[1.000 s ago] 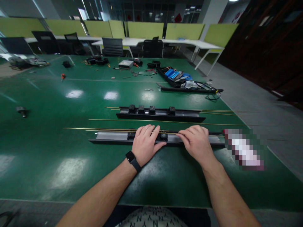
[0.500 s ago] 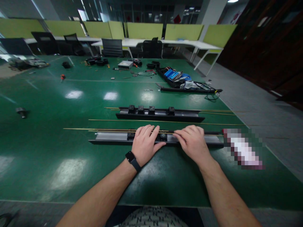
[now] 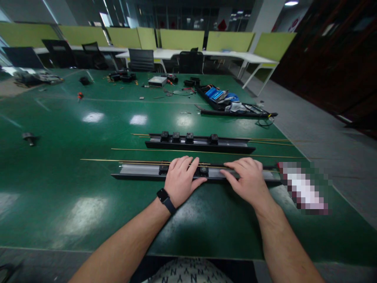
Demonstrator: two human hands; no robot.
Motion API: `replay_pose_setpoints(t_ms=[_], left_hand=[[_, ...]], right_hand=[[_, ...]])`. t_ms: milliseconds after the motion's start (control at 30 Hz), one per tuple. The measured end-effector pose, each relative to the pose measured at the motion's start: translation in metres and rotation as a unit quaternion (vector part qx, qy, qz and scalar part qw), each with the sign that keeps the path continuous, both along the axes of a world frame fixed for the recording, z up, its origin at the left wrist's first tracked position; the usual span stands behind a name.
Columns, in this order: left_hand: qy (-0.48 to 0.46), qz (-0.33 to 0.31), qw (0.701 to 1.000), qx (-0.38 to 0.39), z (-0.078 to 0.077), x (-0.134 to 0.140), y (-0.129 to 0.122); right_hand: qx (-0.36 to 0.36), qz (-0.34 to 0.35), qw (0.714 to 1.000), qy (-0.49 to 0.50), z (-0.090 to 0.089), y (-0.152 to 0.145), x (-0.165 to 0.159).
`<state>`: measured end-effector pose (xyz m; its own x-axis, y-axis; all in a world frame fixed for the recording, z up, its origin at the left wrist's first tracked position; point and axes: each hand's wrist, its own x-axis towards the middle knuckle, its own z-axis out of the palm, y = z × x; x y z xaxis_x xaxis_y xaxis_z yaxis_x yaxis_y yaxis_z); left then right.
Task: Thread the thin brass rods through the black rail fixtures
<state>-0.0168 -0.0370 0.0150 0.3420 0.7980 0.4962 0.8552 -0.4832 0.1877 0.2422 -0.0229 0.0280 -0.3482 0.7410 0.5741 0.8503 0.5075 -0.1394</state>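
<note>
In the head view, a long black channel (image 3: 141,177) with a pale inner strip lies crosswise on the green table. Small black blocks (image 3: 204,171) sit inside it, and thin brass-coloured rods (image 3: 141,161) run along its length. My left hand (image 3: 181,179) is laid across the channel, fingers over the far side and thumb on the near wall, holding it; part of the blocks and rods is hidden beneath. Over the channel's right half hovers my right hand (image 3: 246,177), thumb and fingertips apart close to a rod, with nothing visibly gripped.
Beyond lies a second black channel (image 3: 200,147) with several black blocks and rods. A single rod (image 3: 176,151) rests between the two channels. Farther back are a black tray of blue items (image 3: 219,96) and a white box (image 3: 157,81). A pixelated patch covers something at right.
My right thumb and fingers have parted from their pinch at the rod, and that hand has shifted slightly right. My left hand stays on the channel.
</note>
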Motion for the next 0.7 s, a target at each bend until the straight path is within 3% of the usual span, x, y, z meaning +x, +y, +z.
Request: replay_pose_setpoints(t_ms=[300, 700], left_hand=[[0.003, 0.001, 1.000, 0.002, 0.000, 0.000, 0.000], [0.011, 0.001, 1.000, -0.001, 0.001, 0.000, 0.000]], right_hand=[[-0.007, 0.005, 1.000, -0.007, -0.001, -0.001, -0.014], [0.017, -0.012, 1.000, 0.009, 0.001, 0.002, -0.004]])
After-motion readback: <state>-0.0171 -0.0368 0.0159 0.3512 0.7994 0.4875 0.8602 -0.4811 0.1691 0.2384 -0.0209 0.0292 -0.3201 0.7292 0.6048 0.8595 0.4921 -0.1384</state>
